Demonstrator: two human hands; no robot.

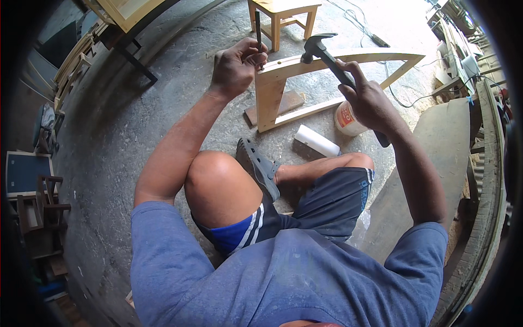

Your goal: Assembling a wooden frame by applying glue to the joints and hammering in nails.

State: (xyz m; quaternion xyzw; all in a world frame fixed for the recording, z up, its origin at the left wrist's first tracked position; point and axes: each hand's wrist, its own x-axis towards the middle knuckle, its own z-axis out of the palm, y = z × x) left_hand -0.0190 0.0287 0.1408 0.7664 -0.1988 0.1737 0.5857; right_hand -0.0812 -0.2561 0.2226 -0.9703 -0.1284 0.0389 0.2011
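Note:
My left hand (pixel 238 64) is closed around a slim dark rod (pixel 257 24) held upright, its lower end hidden by the fingers. That hand is at the left corner of a pale wooden frame (pixel 297 70) with a curved top rail, standing on the floor. In my right hand (pixel 366 92) is a claw hammer (pixel 327 56), gripped partway along its dark handle. The hammer head overlaps the top rail in this view; whether it touches the wood I cannot tell. Small dark spots mark the rail near my left hand.
A brown block (pixel 291 103) lies by the frame. Close by are a white plastic tub (pixel 347 121) and a white cylinder (pixel 317 141). A wooden stool (pixel 287 10) stands beyond. A cable (pixel 357 22) trails across the floor, and a long board (pixel 436 147) lies at right.

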